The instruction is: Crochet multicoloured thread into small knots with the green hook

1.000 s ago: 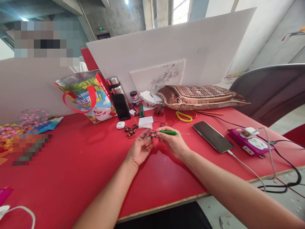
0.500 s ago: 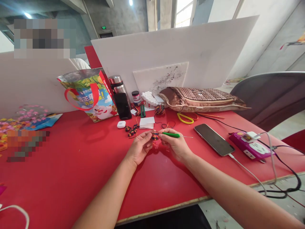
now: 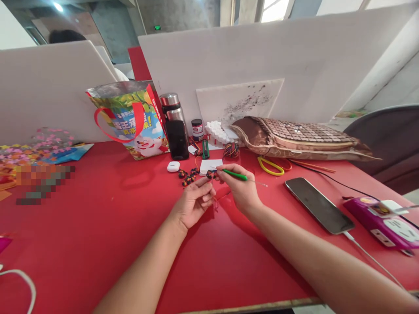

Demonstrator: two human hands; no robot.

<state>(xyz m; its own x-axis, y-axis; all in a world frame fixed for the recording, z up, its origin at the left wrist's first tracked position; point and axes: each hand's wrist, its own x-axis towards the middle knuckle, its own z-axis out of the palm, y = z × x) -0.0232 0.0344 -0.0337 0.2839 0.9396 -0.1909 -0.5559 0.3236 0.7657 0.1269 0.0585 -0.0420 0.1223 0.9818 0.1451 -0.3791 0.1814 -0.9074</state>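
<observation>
My right hand (image 3: 242, 185) pinches a green-handled crochet hook (image 3: 238, 175), whose thin metal end sticks out to the right past the hand. At its fingertips is a small multicoloured crocheted piece (image 3: 211, 174) of dark, red and yellow yarn. My left hand (image 3: 195, 199) is just below and left, fingers curled, a fingertip close against the piece. A strand of red yarn (image 3: 224, 195) runs by the left fingers, and a short end hangs under them. Just beyond the left hand, more knotted pieces (image 3: 190, 178) of the same yarn lie on the red table (image 3: 131, 244).
Behind my hands are a white paper block (image 3: 211, 165), a yarn ball (image 3: 231, 150), an earbud case (image 3: 173, 166), an upright black phone (image 3: 177, 139) and a bag (image 3: 131, 122). To the right lie yellow-handled scissors (image 3: 271, 166), a charging phone (image 3: 319, 205) and a purple power strip (image 3: 381, 222).
The crocheted piece has moved up and slightly left, with the right hand higher beside it. The left fingers sit lower, farther from the right hand. The camera view has shifted.
</observation>
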